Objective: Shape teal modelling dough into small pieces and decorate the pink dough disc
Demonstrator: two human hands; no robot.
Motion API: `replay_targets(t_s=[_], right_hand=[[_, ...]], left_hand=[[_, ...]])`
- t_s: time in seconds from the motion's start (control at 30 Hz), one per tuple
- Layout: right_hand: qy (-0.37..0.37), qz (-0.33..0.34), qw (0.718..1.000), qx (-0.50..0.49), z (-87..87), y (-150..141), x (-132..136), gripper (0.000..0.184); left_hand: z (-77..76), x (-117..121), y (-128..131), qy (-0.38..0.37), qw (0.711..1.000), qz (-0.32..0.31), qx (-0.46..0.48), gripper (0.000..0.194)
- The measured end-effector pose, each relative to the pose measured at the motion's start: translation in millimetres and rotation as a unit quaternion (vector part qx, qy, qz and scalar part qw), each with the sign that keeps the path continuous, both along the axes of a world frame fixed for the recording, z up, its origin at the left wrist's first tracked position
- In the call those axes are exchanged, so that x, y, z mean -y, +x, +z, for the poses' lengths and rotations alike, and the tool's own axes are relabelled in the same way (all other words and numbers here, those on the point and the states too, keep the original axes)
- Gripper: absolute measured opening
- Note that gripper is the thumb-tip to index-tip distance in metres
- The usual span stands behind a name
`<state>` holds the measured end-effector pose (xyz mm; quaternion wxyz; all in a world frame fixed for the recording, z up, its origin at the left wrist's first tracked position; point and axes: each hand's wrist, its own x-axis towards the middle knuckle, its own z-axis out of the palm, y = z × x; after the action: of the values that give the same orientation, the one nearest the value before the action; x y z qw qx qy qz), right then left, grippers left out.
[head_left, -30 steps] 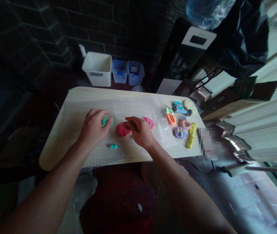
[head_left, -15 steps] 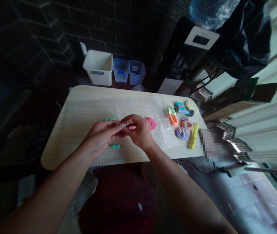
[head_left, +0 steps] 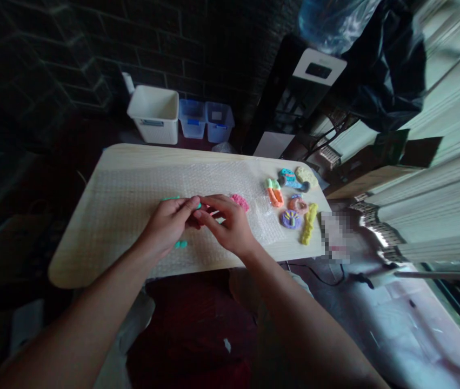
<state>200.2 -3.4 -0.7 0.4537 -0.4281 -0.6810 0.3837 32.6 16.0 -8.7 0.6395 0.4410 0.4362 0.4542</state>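
Above the bubble wrap, my left hand and my right hand meet at the fingertips. Both are closed in a pinch on a small green clay piece, mostly hidden by the fingers. Just beyond my right hand lies a bumpy pink clay piece. Small green clay lumps rest below my left hand, and another strip of green clay shows behind it. A bit of pink between my hands is too covered to make out.
Bubble wrap covers much of the wooden table. Several coloured clay shapes, including a purple disc and a yellow strip, lie at its right end. Behind stand a white bin, blue-tinted tubs and a water dispenser.
The view has shifted, so the table sits further left. My fingers have moved slightly around the green clay piece, and more of it shows at the fingertips.
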Motion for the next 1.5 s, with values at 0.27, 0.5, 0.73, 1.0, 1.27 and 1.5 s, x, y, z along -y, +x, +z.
replay_targets(t_s=[0.27,0.5,0.73,1.0,1.27,1.5], right_hand=[[0.043,0.001,0.997,0.069,-1.8,-10.9,-9.6,0.023],[0.025,-0.053,0.993,0.101,9.8,5.8,-11.6,0.046],[0.049,-0.375,0.896,0.233,15.7,189.6,10.2,0.041],[-0.031,-0.441,0.757,0.481,-30.2,361.0,78.5,0.043],[-0.045,-0.437,0.743,0.505,-42.2,364.8,78.5,0.044],[0.035,-0.428,0.817,0.386,4.7,301.4,59.2,0.049]], left_hand=[[5.2,-1.4,-8.1,-0.044,0.999,-0.018,0.011,0.049],[3.5,-7.3,-14.3,-0.053,0.998,0.002,0.016,0.029],[5.3,-10.3,-11.3,-0.040,0.998,0.043,0.024,0.030],[8.6,-10.5,-20.2,-0.044,0.993,0.104,0.030,0.028],[7.3,-13.4,-21.7,-0.041,0.992,0.118,0.024,0.032],[5.0,-11.9,-20.1,-0.034,0.995,0.084,0.051,0.024]])
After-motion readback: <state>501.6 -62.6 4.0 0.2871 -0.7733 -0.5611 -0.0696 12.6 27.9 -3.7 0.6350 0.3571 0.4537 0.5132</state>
